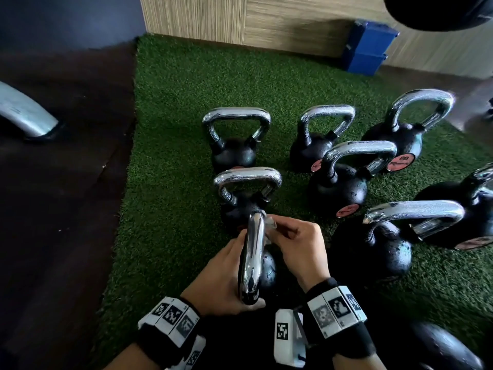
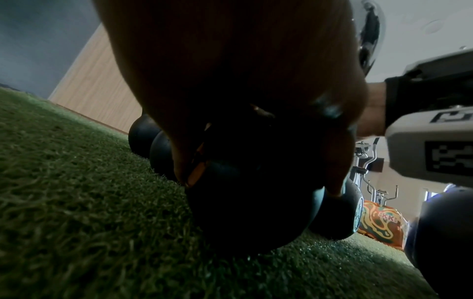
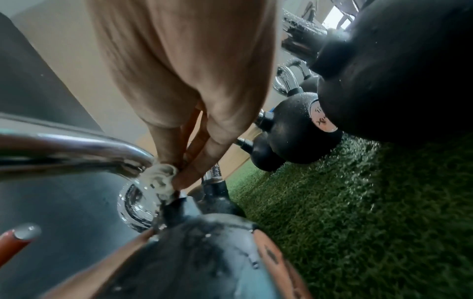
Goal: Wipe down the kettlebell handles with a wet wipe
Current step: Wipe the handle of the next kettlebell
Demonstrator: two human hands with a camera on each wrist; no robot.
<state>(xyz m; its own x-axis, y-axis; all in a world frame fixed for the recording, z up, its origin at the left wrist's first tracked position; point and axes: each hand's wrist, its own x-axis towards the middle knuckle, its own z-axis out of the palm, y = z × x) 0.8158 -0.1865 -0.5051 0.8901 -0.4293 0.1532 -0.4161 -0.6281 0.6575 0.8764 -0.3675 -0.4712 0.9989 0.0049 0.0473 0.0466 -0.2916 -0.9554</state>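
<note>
Black kettlebell (image 1: 266, 271) on green turf (image 1: 170, 182), lower centre of frame. Left hand (image 1: 221, 281) grips its chrome handle (image 1: 252, 257). Right hand (image 1: 296, 244) pinches crumpled white wet wipe (image 3: 160, 178) against handle's far end.

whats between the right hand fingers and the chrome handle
A crumpled wet wipe: the right hand pinches it against the chrome handle at its far bend, clearest in the right wrist view.

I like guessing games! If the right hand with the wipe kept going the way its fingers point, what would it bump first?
Probably the shiny handle. The right hand already presses the wipe against it near the far end.
</note>
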